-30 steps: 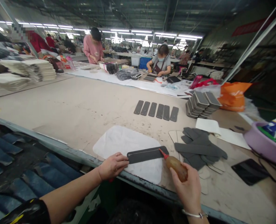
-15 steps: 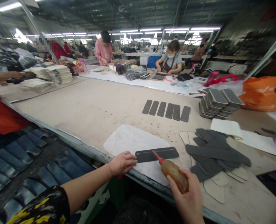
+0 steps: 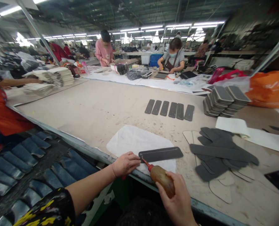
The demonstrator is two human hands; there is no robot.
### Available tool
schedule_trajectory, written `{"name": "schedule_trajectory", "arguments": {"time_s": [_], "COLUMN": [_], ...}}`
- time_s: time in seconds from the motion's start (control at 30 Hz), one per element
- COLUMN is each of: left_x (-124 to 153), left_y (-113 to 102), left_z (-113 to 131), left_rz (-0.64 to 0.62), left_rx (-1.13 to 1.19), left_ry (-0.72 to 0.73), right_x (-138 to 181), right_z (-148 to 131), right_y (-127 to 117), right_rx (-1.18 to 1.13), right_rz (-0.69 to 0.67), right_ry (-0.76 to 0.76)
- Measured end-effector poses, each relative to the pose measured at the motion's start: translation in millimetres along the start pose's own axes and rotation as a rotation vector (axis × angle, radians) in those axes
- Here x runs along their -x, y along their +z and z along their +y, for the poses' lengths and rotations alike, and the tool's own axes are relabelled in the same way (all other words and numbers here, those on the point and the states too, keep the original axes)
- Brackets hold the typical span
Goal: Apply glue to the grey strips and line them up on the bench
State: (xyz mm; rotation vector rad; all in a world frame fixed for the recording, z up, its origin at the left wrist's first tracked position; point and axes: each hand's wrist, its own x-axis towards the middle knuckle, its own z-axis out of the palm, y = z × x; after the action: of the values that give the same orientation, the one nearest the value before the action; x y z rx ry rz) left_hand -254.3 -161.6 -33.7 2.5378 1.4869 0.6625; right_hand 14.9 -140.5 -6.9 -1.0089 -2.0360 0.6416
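Note:
A long dark grey strip [image 3: 161, 154] lies on a white cloth pad [image 3: 134, 142] at the near edge of the table. My left hand [image 3: 125, 164] pinches the strip's left end with its fingers closed. My right hand [image 3: 178, 201] is wrapped round a brown squeeze bottle [image 3: 161, 178] with a red nozzle. The nozzle tip touches the strip near its left end, close to my left fingers.
Several dark strips [image 3: 169, 110] lie in a row mid-table, with a stack of grey pieces [image 3: 224, 100] and an orange bag [image 3: 268, 89] to the right. A loose pile of grey cut pieces [image 3: 221, 152] lies right of the pad. Other people work at the far side and at left.
My right hand has drawn the bottle leftward along the strip, from its right end to its left end. My left hand still holds the strip's left end.

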Motion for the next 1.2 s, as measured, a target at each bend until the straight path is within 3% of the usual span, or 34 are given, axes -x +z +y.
{"name": "schedule_trajectory", "arguments": {"time_s": [0.17, 0.53, 0.7, 0.83, 1.07, 1.2], "left_x": [-2.1, -3.7, -3.3, -3.9, -6.3, -6.7], "left_y": [-2.4, -3.6, -3.2, -4.0, -5.8, -5.9], "left_z": [2.2, 3.2, 2.6, 2.7, 5.3, 5.7], "left_rz": [0.019, 0.007, 0.009, -0.003, 0.019, 0.014], "left_rx": [-0.001, 0.013, 0.023, 0.027, 0.019, 0.017], "left_ry": [0.001, -0.002, -0.005, -0.012, -0.006, -0.013], "right_x": [3.9, -2.0, -7.8, -5.7, -5.9, -7.9], "right_z": [5.1, 55.5, 64.7, 49.5, 14.7, 25.4], "right_y": [-14.6, -63.7, -74.4, -60.3, -18.4, -26.1], "right_rx": [0.071, 0.362, 0.391, 0.245, 0.082, 0.149], "right_rz": [0.038, 0.318, 0.411, 0.338, 0.045, 0.085], "right_ry": [0.004, 0.148, 0.145, 0.093, -0.033, -0.002]}}
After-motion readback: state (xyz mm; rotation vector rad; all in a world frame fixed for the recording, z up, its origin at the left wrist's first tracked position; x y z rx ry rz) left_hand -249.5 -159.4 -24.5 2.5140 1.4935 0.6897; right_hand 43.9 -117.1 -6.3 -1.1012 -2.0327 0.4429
